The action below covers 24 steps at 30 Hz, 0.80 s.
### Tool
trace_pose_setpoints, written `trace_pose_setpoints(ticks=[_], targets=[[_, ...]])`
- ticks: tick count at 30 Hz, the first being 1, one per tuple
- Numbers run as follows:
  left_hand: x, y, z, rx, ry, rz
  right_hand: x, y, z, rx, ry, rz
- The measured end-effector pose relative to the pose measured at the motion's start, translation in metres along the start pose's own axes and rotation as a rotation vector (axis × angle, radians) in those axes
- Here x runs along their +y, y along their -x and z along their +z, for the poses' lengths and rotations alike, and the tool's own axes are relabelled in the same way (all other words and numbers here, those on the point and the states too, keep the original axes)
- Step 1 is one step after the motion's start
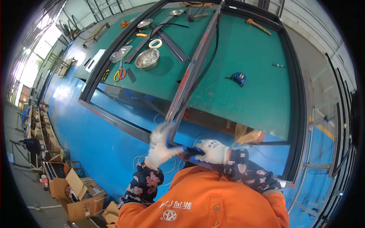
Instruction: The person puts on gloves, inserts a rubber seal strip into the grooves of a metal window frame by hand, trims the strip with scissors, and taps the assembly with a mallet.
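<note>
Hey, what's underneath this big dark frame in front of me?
Through the dark frame, I see the green table and, past its near edge, blue floor. Whatever lies directly beneath the bars is covered; your left hand hides part of the near bar.

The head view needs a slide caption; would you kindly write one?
Left hand and right hand, both gloved, at a dark frame over a green table.

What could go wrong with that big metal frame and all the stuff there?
The white-and-blue-gloved left hand and right hand are close to the large, dark metal frame, so they might get pinched or scraped.

The frame sticks out past the flat green table, so leaning hard on that end might tip it.

The scissors with red and yellow handles lie near the table's edge; a knock could make them fall.
</note>
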<state>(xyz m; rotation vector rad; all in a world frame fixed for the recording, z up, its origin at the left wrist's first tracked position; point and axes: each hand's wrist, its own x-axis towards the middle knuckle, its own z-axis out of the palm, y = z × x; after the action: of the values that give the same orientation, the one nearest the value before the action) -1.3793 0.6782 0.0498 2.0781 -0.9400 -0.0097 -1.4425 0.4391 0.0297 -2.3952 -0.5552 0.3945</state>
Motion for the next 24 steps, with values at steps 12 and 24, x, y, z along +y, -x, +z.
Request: trace_pose_setpoints(ticks=[12, 24], targets=[[-0.036, 0.016, 0.034, -0.038, -0.571, -0.676, 0.082, -0.123, -0.004, 0.2, 0.581, -0.129], [-0.027, 0.014, 0.011, -0.208, -0.479, -0.676, 0.077, -0.113, -0.034, 0.233, 0.401, -0.393]])
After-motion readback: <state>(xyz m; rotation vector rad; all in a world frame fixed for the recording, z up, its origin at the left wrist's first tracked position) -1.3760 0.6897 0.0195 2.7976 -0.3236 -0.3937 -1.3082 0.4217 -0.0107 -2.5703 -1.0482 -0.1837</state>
